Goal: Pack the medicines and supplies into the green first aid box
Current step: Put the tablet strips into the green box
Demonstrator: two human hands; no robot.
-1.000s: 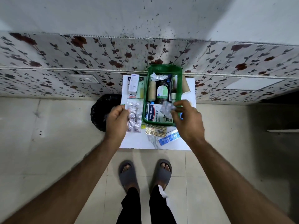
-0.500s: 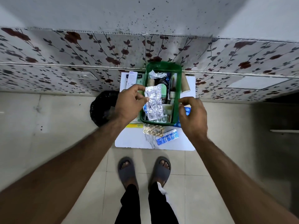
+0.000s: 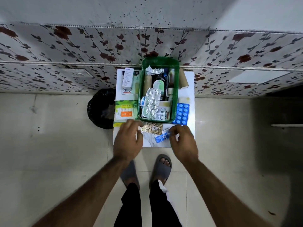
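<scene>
Crinkled foil blister strip (image 3: 151,102) lies atop the glossy green first aid box (image 3: 141,95). Left hand (image 3: 128,140) spread loosely, empty; right hand (image 3: 183,141) pinches a half-hidden blue strip (image 3: 161,138) at five o'clock.

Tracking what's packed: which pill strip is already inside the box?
The crumpled silver strip; the gold and blue strips lie outside the green box.

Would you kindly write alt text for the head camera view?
Seen from above, a person's left hand reaches a gold blister pack and the right hand a blue strip on a small white table, just in front of a green first aid box already crowded with medicines.
</scene>
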